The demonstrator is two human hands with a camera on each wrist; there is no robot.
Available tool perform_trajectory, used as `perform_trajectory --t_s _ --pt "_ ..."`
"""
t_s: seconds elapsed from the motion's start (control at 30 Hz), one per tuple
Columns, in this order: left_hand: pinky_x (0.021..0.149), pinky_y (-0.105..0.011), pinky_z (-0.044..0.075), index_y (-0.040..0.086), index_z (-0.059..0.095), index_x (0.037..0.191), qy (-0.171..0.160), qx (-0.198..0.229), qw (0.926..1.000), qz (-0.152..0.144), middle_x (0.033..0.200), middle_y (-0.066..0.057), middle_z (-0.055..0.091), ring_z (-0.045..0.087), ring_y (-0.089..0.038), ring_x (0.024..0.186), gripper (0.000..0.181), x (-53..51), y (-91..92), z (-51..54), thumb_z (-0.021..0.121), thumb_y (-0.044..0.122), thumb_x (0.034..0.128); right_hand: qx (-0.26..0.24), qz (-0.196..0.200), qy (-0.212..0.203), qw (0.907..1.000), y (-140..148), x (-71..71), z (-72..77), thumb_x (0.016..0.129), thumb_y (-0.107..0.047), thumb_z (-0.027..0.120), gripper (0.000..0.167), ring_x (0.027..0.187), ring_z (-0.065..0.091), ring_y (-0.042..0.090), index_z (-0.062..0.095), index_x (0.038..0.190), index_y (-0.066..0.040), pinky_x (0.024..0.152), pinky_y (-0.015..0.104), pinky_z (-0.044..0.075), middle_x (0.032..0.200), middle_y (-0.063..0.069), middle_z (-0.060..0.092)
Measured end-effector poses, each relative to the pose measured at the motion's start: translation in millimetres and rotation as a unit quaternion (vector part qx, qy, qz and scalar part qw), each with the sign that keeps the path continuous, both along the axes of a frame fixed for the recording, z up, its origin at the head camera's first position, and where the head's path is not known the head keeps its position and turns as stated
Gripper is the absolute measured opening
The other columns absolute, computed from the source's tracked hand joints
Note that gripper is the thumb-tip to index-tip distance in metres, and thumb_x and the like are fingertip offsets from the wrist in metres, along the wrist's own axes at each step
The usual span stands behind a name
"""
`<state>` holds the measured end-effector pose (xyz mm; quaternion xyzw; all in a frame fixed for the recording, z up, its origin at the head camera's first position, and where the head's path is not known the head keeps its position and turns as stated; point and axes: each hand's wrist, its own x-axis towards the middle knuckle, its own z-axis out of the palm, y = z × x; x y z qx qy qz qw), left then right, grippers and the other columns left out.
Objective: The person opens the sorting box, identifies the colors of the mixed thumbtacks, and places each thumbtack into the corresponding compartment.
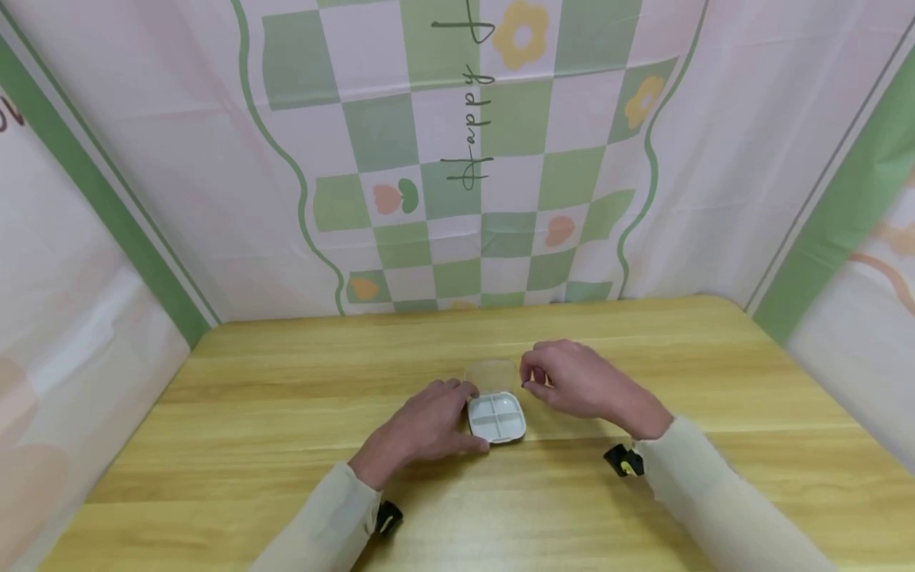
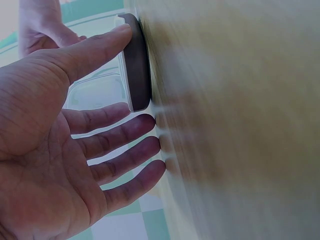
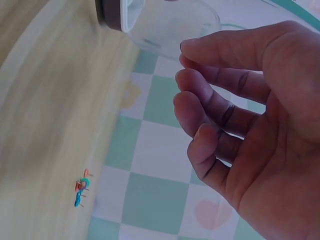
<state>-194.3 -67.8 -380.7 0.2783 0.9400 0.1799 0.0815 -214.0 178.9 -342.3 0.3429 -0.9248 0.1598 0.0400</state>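
Note:
A small pill box (image 1: 496, 418) with a white four-part inside lies on the wooden table, its clear lid (image 1: 491, 373) swung open toward the back. My left hand (image 1: 432, 421) holds the box at its left side, thumb on the front edge and index finger at the back corner. In the left wrist view the box's dark outer wall (image 2: 138, 65) shows; the other fingers reach down to the table. Just right of the lid, my right hand (image 1: 572, 381) hovers with thumb and index tips together. A tiny dark thing appears at these tips, too small to make out.
In the right wrist view, several coloured thumbtacks (image 3: 81, 187) lie in a cluster on the table; the head view does not show them. Behind the table (image 1: 286, 373) hangs a checked, printed cloth (image 1: 450, 127), with more cloth at both sides.

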Motion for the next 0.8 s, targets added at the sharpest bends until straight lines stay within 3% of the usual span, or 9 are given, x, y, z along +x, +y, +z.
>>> perform_trajectory --t_s 0.43,0.8 --pt "0.091 -0.037 0.05 0.006 0.056 0.137 0.004 0.001 1.0 -0.008 0.122 -0.007 0.063 0.058 -0.022 0.108 0.073 -0.8 -0.6 -1.5 0.083 0.048 0.0835 0.021 0.003 -0.009 0.9997 -11 3.0 -6.9 0.09 -0.009 0.074 0.006 0.068 0.053 0.005 0.073 0.088 -0.015 0.065 0.03 0.047 0.08 -0.011 0.059" --pt "0.089 -0.036 0.05 0.006 0.056 0.137 0.0 0.001 1.0 -0.005 0.121 -0.006 0.063 0.057 -0.021 0.106 0.073 -1.1 -0.2 -1.7 0.082 0.048 0.0835 0.027 -0.01 -0.021 0.9994 -16 3.6 -16.2 0.086 -0.007 0.076 0.011 0.07 0.053 0.006 0.071 0.088 -0.017 0.063 0.027 0.048 0.081 -0.009 0.06"
